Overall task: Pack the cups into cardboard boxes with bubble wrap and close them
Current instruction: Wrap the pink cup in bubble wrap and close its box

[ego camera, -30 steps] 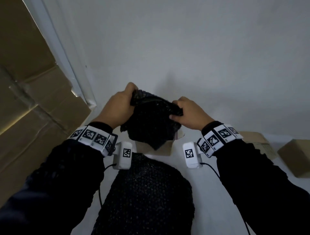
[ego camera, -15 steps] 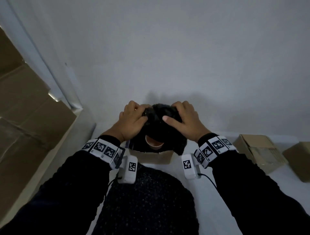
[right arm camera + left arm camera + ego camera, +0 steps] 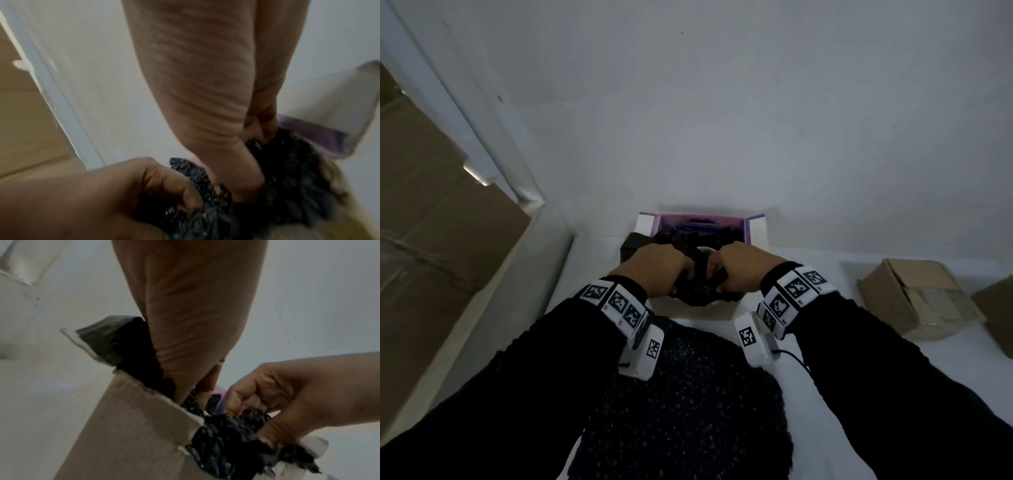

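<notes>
**both hands in the open box, gripping bubble wrap**

left hand (image 3: pixel 654 265) and right hand (image 3: pixel 743 265) are knuckles-up, fingers curled into black bubble wrap (image 3: pixel 697 289) stuffed in the open cardboard box (image 3: pixel 722 310) at the far edge of the desk (image 3: pixel 825 394), against the wall. a pale cup rim (image 3: pixel 703 249) shows between the hands; its axis cannot be told. box flaps stand open, purple inside. no readable writing. two closed brown boxes (image 3: pixel 917 298) sit at the right edge.
</notes>
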Demonstrator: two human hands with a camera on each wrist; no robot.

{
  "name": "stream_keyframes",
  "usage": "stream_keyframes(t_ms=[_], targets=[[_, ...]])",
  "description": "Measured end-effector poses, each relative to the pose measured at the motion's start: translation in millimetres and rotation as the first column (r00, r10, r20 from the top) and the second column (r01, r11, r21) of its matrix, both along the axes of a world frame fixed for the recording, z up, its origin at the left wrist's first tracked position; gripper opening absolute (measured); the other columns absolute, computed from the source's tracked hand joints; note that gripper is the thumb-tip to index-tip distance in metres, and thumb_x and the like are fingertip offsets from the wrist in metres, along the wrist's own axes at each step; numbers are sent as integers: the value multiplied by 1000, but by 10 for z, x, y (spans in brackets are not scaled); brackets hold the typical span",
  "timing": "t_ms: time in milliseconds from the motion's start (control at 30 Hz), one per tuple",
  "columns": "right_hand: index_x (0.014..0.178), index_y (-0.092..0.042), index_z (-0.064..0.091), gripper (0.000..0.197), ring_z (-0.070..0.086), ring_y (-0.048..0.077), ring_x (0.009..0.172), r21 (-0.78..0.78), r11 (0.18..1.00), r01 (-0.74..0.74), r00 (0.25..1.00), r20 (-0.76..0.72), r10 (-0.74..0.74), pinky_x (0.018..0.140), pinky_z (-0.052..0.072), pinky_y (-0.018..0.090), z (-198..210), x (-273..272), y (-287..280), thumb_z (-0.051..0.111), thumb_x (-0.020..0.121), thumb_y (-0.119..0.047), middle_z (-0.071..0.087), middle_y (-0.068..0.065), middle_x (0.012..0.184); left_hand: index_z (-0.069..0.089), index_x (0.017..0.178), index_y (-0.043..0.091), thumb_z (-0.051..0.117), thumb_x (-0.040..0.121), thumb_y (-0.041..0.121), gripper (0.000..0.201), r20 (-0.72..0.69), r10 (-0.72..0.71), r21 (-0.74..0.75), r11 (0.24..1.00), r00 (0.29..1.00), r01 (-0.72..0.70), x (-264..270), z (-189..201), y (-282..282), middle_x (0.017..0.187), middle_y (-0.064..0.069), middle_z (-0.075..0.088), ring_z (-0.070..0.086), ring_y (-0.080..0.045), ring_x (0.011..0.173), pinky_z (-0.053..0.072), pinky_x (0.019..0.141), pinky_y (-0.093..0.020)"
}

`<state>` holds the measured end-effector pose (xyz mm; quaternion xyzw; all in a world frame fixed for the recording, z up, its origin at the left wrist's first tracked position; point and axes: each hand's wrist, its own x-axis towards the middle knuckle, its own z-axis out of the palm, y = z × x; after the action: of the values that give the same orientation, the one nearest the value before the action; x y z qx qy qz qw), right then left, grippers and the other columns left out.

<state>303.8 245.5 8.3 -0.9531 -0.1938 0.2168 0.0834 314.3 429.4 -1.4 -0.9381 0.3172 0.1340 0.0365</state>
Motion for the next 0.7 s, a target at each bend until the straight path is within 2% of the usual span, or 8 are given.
stream_keyframes(t_ms=[67,200,300,433,500,567,633,700], targets=[[110,-22,69,25,60,24,103,-80,996,-30,999,38,33,76,44,29,-49,1,67,64,86,-17,67,3,109,66,112,32,59,87,19,28,39,-20,52,998,999,18,-9,-19,-23,111,-2,64,55,-25,104,40,81,-33],[119,-13,54,38,49,32,109,-260,965,22,966,253,46,84,43,39,-199,-57,154,62,84,-26,51,13,120,64,99,21,64,73,29,27,346,11,53,998,938,-31,-95,-87,-79,110,-10,53,48,-33,101,35,79,-41],[126,-14,46,47,58,31,103,-183,981,60,942,335,4,83,46,39,-238,-66,154,63,84,-27,59,11,115,57,109,13,69,57,34,57,410,109,-1,993,906,-119,-97,-212,-10,102,-12,58,54,-34,89,38,76,-42],[138,-39,41,62,66,26,92,-48,997,55,943,331,-36,74,49,34,-175,-128,139,67,83,-28,67,2,102,64,87,16,72,60,26,30,430,71,14,996,900,-86,-91,-167,34,82,-6,61,55,-30,82,38,72,-39],[133,-37,45,51,64,28,90,-36,998,44,949,314,-31,70,46,35,-123,-193,124,62,87,-21,64,5,101,66,101,21,67,72,26,29,288,-40,23,999,957,35,-74,-108,64,88,-4,63,58,-28,87,39,76,-38],[127,-25,49,35,63,31,92,-74,997,27,946,324,-2,69,46,37,-79,-243,113,49,94,-13,62,10,103,65,112,31,60,79,39,35,150,-42,3,999,988,42,-48,-35,122,101,2,64,56,-24,101,36,85,-37],[125,-19,52,31,63,32,93,-79,997,22,952,307,3,70,46,38,-59,-256,111,45,96,-12,61,12,103,68,109,39,56,78,51,36,198,16,43,999,980,-25,-57,63,167,116,5,56,45,-25,112,32,89,-39],[127,-19,51,34,63,31,90,-80,997,24,960,281,-1,67,45,37,-46,-256,107,46,94,-10,61,10,97,70,104,36,59,77,55,35,340,68,131,984,938,-119,-77,146,164,119,-1,47,42,-29,111,34,84,-39]])
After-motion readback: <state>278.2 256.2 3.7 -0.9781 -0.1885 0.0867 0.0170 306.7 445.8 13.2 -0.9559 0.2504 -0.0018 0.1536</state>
